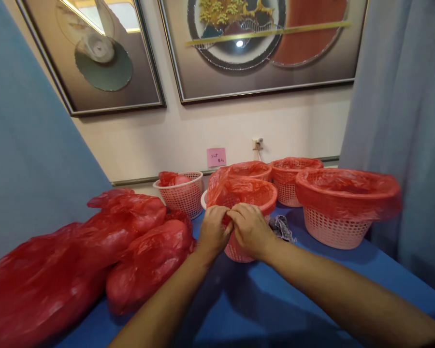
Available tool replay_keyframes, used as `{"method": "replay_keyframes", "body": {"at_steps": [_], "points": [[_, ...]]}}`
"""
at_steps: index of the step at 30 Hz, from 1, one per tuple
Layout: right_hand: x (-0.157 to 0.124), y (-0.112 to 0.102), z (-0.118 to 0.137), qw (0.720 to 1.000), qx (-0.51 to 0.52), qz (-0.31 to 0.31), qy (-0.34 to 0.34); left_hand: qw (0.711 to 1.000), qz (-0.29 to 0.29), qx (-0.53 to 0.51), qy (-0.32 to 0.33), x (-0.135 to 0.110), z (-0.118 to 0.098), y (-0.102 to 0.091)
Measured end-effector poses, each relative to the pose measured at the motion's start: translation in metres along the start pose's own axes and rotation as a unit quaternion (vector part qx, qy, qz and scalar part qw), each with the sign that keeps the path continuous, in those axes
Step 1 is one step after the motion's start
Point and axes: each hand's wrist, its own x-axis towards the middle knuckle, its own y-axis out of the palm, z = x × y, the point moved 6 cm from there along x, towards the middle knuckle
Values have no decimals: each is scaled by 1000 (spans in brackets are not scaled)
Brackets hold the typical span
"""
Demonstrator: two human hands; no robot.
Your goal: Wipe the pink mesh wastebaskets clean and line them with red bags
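A pink mesh basket stands in the middle of the blue table, lined with a red plastic bag. My left hand and my right hand are side by side at the near rim of this basket. Both have their fingers curled and pinch the edge of the red bag over the rim. The lower front of the basket is hidden behind my hands.
A heap of loose red bags fills the left of the table. Lined baskets stand at the right and at the back; another basket at the back left holds a crumpled bag. A dark cloth lies beside the middle basket. A grey curtain hangs at the right.
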Motion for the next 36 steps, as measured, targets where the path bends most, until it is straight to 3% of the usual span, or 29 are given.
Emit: {"method": "replay_keyframes", "body": {"at_steps": [2,5,8,11,16,21,30,36], "points": [[0,10,-7,999,-27,11,25,1000,22,8,6,4,7,-3],[-4,16,-24,998,-52,18,42,998,49,29,6,8,34,-16],[-8,12,-31,998,-43,14,34,998,51,19,-35,7,61,-32],[-10,6,-29,999,-24,5,34,990,8,-84,-109,0,71,-42],[-12,3,-28,998,-20,-9,55,895,-112,-300,-311,-12,80,-34],[-15,4,-31,998,-25,-8,56,826,-172,-370,-389,-5,92,-22],[-13,-11,-60,997,57,-11,47,674,-133,-546,-480,-26,83,-9],[-17,-18,-80,996,83,6,11,619,-96,-592,-507,-37,61,-14]]}}
